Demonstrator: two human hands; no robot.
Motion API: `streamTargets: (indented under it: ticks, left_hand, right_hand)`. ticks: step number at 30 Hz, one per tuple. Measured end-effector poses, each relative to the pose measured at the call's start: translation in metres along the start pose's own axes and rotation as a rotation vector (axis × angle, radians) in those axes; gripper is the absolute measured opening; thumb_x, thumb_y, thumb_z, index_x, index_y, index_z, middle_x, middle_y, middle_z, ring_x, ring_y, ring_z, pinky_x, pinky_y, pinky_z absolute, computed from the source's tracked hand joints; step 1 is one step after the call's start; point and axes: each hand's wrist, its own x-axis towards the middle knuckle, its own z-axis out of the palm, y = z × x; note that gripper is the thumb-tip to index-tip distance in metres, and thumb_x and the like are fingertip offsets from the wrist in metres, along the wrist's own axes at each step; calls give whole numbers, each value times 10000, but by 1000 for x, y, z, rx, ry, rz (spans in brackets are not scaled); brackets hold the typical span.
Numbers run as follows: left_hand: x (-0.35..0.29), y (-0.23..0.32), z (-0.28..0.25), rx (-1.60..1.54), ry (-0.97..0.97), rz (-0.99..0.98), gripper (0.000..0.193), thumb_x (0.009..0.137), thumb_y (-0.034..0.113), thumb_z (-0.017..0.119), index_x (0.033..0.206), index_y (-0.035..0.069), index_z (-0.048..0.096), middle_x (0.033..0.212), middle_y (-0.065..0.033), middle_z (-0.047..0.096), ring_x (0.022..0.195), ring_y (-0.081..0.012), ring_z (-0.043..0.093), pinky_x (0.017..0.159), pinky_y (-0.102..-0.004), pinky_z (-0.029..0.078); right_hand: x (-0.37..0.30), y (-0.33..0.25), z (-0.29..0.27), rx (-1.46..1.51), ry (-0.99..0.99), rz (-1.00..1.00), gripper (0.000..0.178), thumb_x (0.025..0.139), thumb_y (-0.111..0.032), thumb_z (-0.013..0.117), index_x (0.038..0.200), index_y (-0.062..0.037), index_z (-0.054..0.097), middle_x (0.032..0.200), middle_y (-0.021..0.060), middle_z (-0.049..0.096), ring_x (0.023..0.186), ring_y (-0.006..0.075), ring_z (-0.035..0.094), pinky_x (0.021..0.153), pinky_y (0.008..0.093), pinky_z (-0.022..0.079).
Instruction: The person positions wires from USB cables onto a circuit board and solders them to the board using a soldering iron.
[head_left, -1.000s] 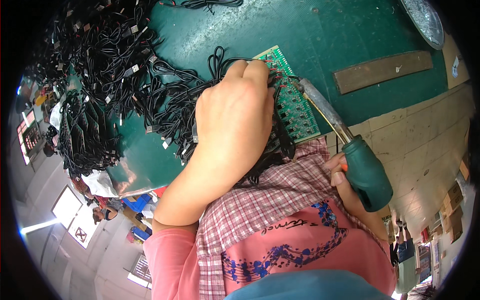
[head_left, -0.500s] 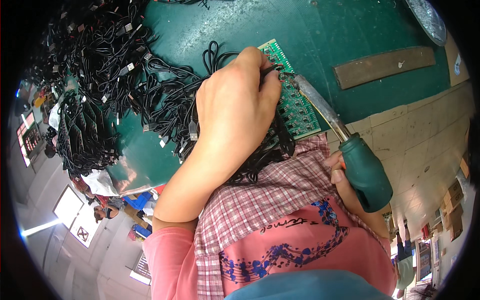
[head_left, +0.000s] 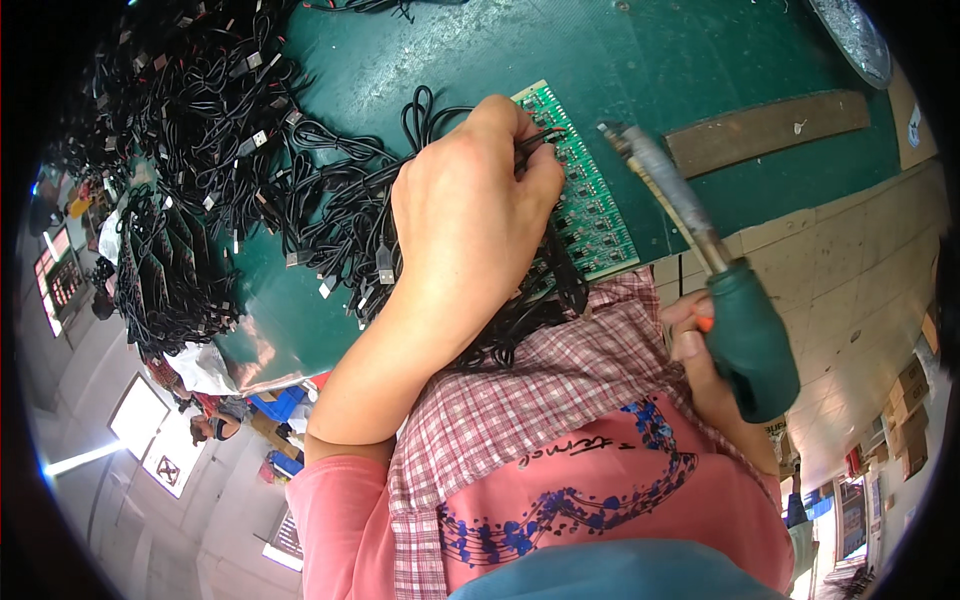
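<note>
My left hand (head_left: 465, 205) is closed in a pinch on the end of a black cable (head_left: 535, 142), whose bared red wire tip lies over the edge of a green circuit board (head_left: 597, 222). Rows of small parts cover this board, and more black cables hang along its near side. In my right hand (head_left: 690, 335) is a soldering iron (head_left: 752, 335) with a thick green handle and a scorched metal shaft. Its tip hangs to the right of the board, apart from it. The handle hides part of my right hand.
Heaps of black USB cables (head_left: 190, 130) cover the left of the green table (head_left: 480, 45). A flat brown strip (head_left: 770, 132) lies at the right, with a clear plastic container (head_left: 850, 40) beyond it. Past the table's right edge is a tiled floor (head_left: 830, 270).
The soldering iron's tip has come off the circuit board and moved right and slightly up, with my right hand following. My left hand has stayed nearly in place on the cable.
</note>
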Motion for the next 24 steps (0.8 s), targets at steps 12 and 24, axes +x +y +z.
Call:
streamTargets:
  ticks: [12, 24]
  left_hand:
    - [1, -2, -2, -27, 2, -8, 178, 818, 138, 697, 874, -20, 636, 763, -161, 689, 717, -289, 702, 671, -349, 526]
    - [1, -3, -5, -50, -12, 0, 164, 829, 120, 696, 873, -21, 625, 750, -155, 682, 700, -270, 695, 652, -339, 514]
  right_hand:
    - [26, -10, -37, 14, 722, -51, 181, 894, -70, 608, 1045, 28, 584, 772, 73, 590, 601, 102, 487, 553, 233, 387]
    - [-5, -5, 1, -250, -137, -33, 259, 802, -22, 662, 1060, -16, 636, 904, 60, 744, 816, 167, 704, 775, 284, 537]
